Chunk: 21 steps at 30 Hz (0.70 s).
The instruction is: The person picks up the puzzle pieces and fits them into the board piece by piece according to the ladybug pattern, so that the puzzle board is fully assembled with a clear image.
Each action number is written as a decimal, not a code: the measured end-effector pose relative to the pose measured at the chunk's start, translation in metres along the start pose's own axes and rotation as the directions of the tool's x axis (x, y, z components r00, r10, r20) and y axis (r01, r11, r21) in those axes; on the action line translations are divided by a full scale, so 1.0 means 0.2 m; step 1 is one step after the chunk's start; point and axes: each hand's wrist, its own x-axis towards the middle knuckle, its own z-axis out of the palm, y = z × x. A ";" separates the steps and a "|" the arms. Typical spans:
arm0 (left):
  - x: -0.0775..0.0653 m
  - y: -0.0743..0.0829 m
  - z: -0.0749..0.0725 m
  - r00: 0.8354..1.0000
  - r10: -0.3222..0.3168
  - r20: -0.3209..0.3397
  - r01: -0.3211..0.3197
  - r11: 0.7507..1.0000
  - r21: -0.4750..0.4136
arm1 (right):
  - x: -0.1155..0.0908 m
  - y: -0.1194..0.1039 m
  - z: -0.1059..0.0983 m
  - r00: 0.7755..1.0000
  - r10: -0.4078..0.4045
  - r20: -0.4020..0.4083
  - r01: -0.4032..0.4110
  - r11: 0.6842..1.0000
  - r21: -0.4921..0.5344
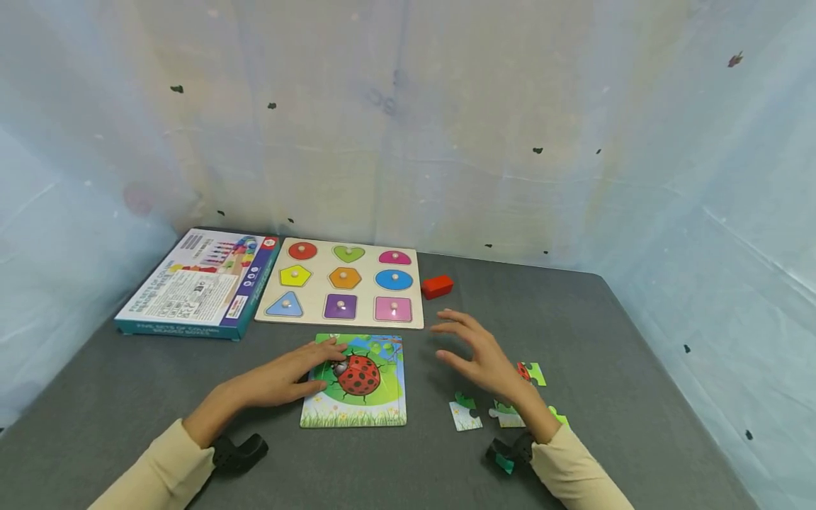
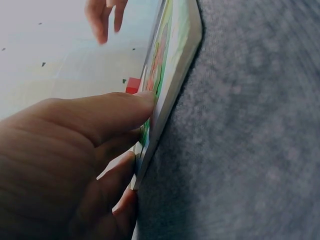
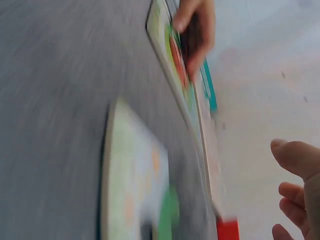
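Note:
A square ladybug puzzle board (image 1: 389,397) lies flat on the grey table, its red spotted ladybug in the middle. My left hand (image 1: 283,375) rests on the board's left part, thumb and fingertips on its surface; the left wrist view shows the thumb (image 2: 120,112) touching near the board's edge. Raised above the table to the right of the board, my right hand (image 1: 478,354) has relaxed, spread fingers and holds nothing. Loose jigsaw pieces lie beneath and around the right forearm: a white-and-green piece (image 1: 465,416), another (image 1: 508,416), a red-and-green piece (image 1: 534,373) and a green piece (image 1: 558,416).
Behind the ladybug board lies a wooden shape board (image 1: 319,287) with several colourful knobbed shapes. A flat game box (image 1: 185,283) stands to its left. A red block (image 1: 437,287) sits at its right edge. Pale sheeting (image 1: 446,142) hangs behind the table.

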 end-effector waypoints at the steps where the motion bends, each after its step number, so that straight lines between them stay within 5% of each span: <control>1: 0.00 0.00 0.00 1.000 0.000 0.001 0.000 1.000 0.001 | -0.03 0.02 -0.03 1.000 0.015 -0.006 -0.015 1.000 -0.013; 7: 0.00 0.01 0.00 1.000 -0.003 0.010 0.003 1.000 -0.004 | -0.23 0.17 -0.20 0.994 0.104 -0.028 -0.106 0.991 -0.084; 11: 0.00 0.01 0.00 1.000 -0.005 0.016 0.004 1.000 0.004 | -0.35 0.22 -0.28 0.980 0.196 0.040 -0.190 0.976 -0.108; 21: 0.00 0.01 -0.01 1.000 -0.018 0.017 0.018 1.000 0.021 | -0.45 0.23 -0.32 0.923 0.339 0.181 -0.319 0.939 -0.130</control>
